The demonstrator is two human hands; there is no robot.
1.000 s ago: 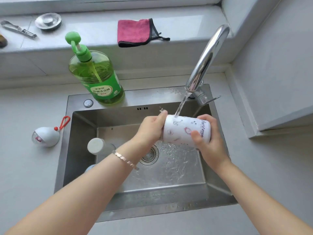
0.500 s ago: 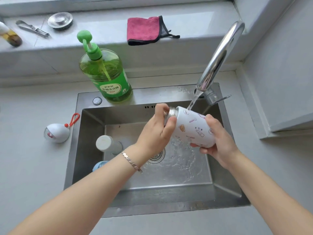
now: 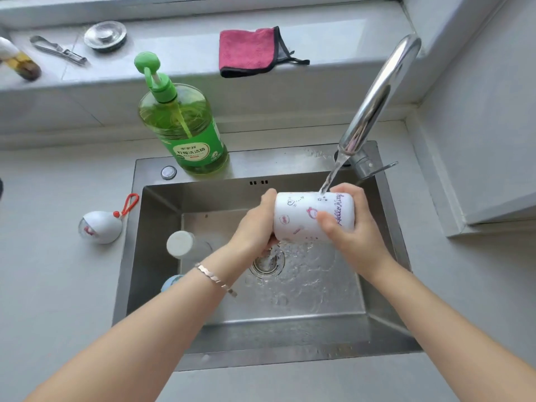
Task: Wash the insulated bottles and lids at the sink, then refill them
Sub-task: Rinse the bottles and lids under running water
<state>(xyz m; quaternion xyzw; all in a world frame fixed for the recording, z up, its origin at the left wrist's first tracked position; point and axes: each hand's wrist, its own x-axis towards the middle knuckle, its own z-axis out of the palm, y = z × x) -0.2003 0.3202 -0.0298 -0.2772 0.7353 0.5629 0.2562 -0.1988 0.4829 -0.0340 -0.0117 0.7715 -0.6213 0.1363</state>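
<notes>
A white printed insulated bottle lies sideways over the steel sink, under the running stream from the chrome tap. My left hand grips its mouth end, which is hidden by the fingers. My right hand wraps round its base end. A second bottle with a white end stands in the sink's left part, and something light blue shows just below it, mostly hidden by my left arm. A white rounded lid with a red loop lies on the counter left of the sink.
A green dish-soap pump bottle stands on the sink's back rim. On the sill lie a pink cloth, a metal strainer, a metal tool and a small bottle. Water pools round the drain.
The bottle has gone from tilted with its metal mouth showing to lying level, rolled so other print faces up. My left hand now covers the mouth end.
</notes>
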